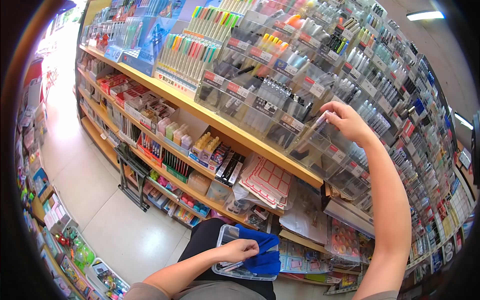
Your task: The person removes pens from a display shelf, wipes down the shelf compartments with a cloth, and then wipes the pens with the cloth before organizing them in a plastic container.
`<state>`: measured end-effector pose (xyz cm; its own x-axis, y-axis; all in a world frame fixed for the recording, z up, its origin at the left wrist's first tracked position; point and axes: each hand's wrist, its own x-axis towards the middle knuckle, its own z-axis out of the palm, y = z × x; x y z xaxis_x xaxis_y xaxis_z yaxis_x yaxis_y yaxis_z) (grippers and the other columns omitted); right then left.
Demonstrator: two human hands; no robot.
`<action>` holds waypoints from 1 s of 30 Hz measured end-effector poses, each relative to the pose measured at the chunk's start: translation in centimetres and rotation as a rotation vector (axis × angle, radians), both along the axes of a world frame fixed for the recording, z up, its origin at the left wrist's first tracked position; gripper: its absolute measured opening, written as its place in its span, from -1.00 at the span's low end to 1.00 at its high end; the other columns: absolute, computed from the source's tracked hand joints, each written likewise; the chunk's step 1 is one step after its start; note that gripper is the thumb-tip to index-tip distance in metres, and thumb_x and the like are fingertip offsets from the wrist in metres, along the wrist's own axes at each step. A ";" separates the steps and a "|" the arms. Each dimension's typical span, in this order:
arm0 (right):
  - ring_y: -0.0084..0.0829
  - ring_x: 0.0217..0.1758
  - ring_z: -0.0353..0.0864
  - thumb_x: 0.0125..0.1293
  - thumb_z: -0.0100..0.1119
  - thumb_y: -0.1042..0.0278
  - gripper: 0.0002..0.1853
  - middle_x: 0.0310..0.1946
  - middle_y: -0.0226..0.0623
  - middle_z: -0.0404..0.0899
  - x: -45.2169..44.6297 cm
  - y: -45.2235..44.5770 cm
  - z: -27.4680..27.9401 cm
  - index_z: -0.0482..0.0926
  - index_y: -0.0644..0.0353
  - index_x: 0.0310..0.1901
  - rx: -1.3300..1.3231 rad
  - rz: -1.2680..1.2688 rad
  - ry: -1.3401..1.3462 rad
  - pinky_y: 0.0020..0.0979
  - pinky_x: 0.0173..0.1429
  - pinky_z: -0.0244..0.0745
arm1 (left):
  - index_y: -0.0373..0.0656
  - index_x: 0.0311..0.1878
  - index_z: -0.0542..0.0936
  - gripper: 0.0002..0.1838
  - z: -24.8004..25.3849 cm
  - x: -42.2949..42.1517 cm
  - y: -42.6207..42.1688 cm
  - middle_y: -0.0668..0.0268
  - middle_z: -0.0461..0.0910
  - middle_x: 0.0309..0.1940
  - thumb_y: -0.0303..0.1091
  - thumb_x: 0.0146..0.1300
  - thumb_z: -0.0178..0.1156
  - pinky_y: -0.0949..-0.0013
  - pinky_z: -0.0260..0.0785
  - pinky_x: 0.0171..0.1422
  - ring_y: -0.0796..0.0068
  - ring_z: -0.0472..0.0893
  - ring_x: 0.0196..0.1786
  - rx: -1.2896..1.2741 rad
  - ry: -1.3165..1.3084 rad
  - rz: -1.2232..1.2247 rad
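Closest in, a clear plastic box (228, 233) sits on the person's lap, with pens (233, 268) lying inside by its near edge. A blue cloth (265, 260) spills over the box's right edge, and here's the left hand (240, 250) right against it, fingers curled together; whether they grip the cloth, I can't tell.

Up to the right hand (346, 121): fingers closed, pinching 1 slim pen (318, 121), tilted, at a clear compartment (311, 145) near the right end of the wooden shelf's front edge (260, 145). Below that edge, red-printed sheets (267, 181) lie stacked on a lower level.

Behind the hand, the clear pen rack (272, 107) climbs in packed tiers, price cards reading 2.00 along its fronts. Farther left along the shelf stand coloured markers (187, 52), and beyond them, near its far left end, a blue display box (145, 52).
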<state>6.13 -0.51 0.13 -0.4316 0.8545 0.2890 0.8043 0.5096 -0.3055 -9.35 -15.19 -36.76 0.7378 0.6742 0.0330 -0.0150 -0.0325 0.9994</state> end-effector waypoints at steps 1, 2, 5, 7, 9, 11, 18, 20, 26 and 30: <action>-0.65 -0.31 0.38 0.28 0.07 0.40 -0.84 -0.32 -0.46 0.49 0.2 0.0 0.1 0.49 0.22 -0.14 -0.051 -0.009 0.074 -0.54 -0.20 0.33 | -0.23 -0.17 0.47 -0.81 0.0 0.0 0.0 0.46 0.39 -0.52 -0.29 0.33 0.02 0.55 0.29 -0.35 0.70 0.36 -0.46 -0.001 0.000 0.001; -0.66 -0.29 0.39 0.29 0.05 0.41 -0.84 -0.30 -0.47 0.51 0.4 0.1 0.1 0.48 0.21 -0.12 -0.103 -0.019 0.147 -0.54 -0.19 0.34 | -0.23 -0.17 0.47 -0.81 0.0 0.0 0.0 0.46 0.39 -0.52 -0.30 0.33 0.02 0.55 0.29 -0.35 0.70 0.37 -0.46 -0.004 -0.001 0.001; -0.61 -0.28 0.47 0.29 0.06 0.45 -0.87 -0.31 -0.42 0.55 1.2 0.9 -0.5 0.47 0.23 -0.15 -0.118 -0.013 0.343 -0.55 -0.19 0.39 | -0.23 -0.17 0.47 -0.81 0.1 0.1 0.0 0.46 0.39 -0.52 -0.30 0.33 0.02 0.55 0.29 -0.34 0.70 0.37 -0.46 -0.009 -0.001 0.001; -0.61 -0.30 0.49 0.23 0.12 0.48 -0.88 -0.34 -0.41 0.56 1.3 1.0 -0.8 0.48 0.25 -0.20 -0.124 0.009 0.426 -0.58 -0.20 0.40 | -0.23 -0.17 0.47 -0.81 0.1 0.0 0.0 0.46 0.39 -0.52 -0.30 0.33 0.02 0.55 0.29 -0.34 0.69 0.37 -0.46 -0.014 0.000 0.004; -0.61 -0.31 0.51 0.18 0.18 0.51 -0.88 -0.36 -0.40 0.56 1.3 1.3 -1.1 0.48 0.27 -0.25 -0.098 0.043 0.452 -0.60 -0.20 0.41 | -0.23 -0.17 0.47 -0.81 0.0 0.0 0.0 0.46 0.39 -0.52 -0.30 0.33 0.02 0.55 0.29 -0.35 0.70 0.37 -0.46 -0.013 -0.003 0.004; -0.62 -0.32 0.52 0.13 0.23 0.53 -0.86 -0.38 -0.39 0.56 1.3 1.6 -1.7 0.49 0.29 -0.29 -0.039 0.086 0.419 -0.60 -0.20 0.43 | -0.23 -0.18 0.47 -0.81 -0.2 0.1 0.0 0.46 0.39 -0.52 -0.29 0.33 0.03 0.55 0.29 -0.35 0.70 0.36 -0.46 -0.006 0.000 0.006; -0.63 -0.30 0.52 0.10 0.24 0.56 -0.86 -0.37 -0.38 0.57 1.3 2.2 -2.6 0.49 0.31 -0.30 -0.011 0.177 0.433 -0.59 -0.16 0.44 | -0.23 -0.17 0.47 -0.81 -0.1 0.2 0.0 0.46 0.39 -0.53 -0.29 0.33 0.02 0.56 0.28 -0.36 0.71 0.36 -0.47 0.017 0.021 0.007; -0.64 -0.29 0.52 0.10 0.23 0.57 -0.84 -0.38 -0.39 0.56 1.3 2.1 -2.7 0.48 0.31 -0.29 -0.013 0.194 0.449 -0.59 -0.15 0.44 | -0.23 -0.17 0.47 -0.81 -0.3 0.4 0.1 0.46 0.39 -0.53 -0.30 0.33 0.02 0.56 0.27 -0.37 0.71 0.35 -0.47 0.021 0.014 0.007; -0.35 -0.07 0.45 0.00 0.33 0.45 -0.48 -0.12 -0.17 0.43 1.1 0.5 -4.3 0.33 0.30 0.00 0.487 0.095 0.278 -0.36 0.05 0.37 | -0.22 -0.23 0.45 -0.88 -0.9 0.7 0.0 0.46 0.40 -0.53 -0.37 0.31 0.04 0.58 0.24 -0.43 0.71 0.35 -0.50 -0.050 -0.155 0.174; -0.33 -0.16 0.45 0.06 0.21 0.53 -0.69 -0.24 -0.22 0.43 -0.1 -5.2 -7.7 0.38 0.26 -0.14 0.714 0.058 0.309 -0.39 -0.05 0.35 | -0.17 -0.16 0.45 -0.86 -0.4 0.3 0.4 0.46 0.37 -0.56 -0.33 0.34 -0.02 0.61 0.24 -0.46 0.72 0.36 -0.53 -0.118 -0.274 0.342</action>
